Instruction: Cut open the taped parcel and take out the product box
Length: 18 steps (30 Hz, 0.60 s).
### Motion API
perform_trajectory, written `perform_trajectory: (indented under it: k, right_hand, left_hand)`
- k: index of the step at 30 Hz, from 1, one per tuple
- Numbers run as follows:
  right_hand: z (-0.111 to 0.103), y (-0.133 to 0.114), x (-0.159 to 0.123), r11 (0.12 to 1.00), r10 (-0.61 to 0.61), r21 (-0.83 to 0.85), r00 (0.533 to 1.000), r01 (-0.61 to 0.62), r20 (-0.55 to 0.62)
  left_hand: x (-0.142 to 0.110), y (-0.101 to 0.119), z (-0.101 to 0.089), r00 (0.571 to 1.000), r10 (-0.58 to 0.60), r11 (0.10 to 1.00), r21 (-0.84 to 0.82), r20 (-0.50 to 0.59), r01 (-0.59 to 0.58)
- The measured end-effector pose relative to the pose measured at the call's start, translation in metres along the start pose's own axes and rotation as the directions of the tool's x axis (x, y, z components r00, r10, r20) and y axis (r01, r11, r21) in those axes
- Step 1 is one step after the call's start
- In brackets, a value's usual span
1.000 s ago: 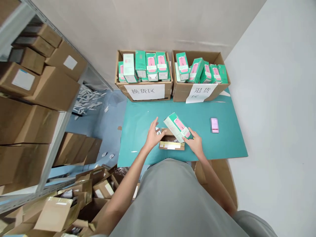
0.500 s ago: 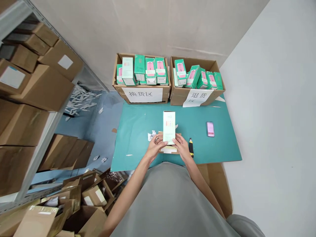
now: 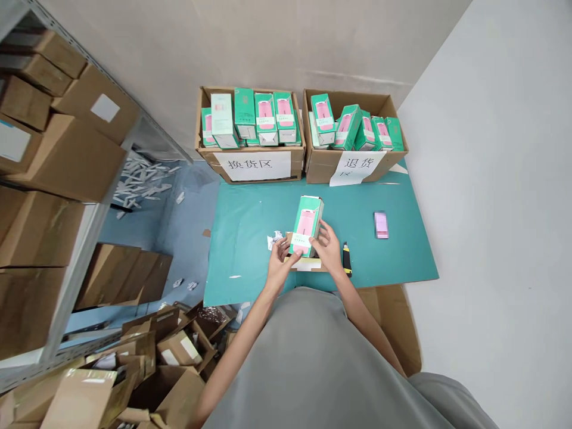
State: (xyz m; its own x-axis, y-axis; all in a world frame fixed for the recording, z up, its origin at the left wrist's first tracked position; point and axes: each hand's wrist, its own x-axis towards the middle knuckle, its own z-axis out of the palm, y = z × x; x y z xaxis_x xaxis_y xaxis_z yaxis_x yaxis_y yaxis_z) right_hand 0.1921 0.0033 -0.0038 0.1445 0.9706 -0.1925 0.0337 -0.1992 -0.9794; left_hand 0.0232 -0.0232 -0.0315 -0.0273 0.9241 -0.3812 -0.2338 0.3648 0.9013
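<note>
Both my hands hold a green product box with a pink picture [image 3: 306, 224] over the green mat [image 3: 250, 226]. My left hand [image 3: 280, 262] grips its near end with fingers wrapped. My right hand [image 3: 328, 246] presses against its right side. Under the box lies a small opened cardboard carton [image 3: 308, 264]. Crumpled white paper [image 3: 273, 240] lies just left of my left hand, and a yellow-black utility knife [image 3: 347, 259] lies just right of my right hand.
At the mat's far edge stand two labelled cardboard cartons, one on the left [image 3: 250, 162] and one on the right [image 3: 328, 164], both holding several green boxes. A pink card [image 3: 381, 224] lies right. Shelving with cartons [image 3: 67, 155] stands left; torn cartons [image 3: 147, 357] litter the floor.
The green box went from tilted in my right hand to upright in both hands, then turned so its pink front faces up. The knife came into view beside my right hand.
</note>
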Motion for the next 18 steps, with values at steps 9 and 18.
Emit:
perform_trajectory:
  k: [9, 18]
  right_hand:
    - [-0.007, 0.015, 0.0, 0.989, 0.031, 0.138, 0.987, -0.053, 0.158]
    - [-0.01, -0.024, 0.056, 0.912, -0.239, -0.346, 0.971, 0.221, -0.008]
  left_hand:
    - [-0.009, -0.003, -0.012, 0.964, -0.255, 0.934, -0.239, 0.076, 0.266]
    - [-0.017, -0.002, 0.002, 0.989, -0.133, 0.983, -0.135, -0.071, 0.122]
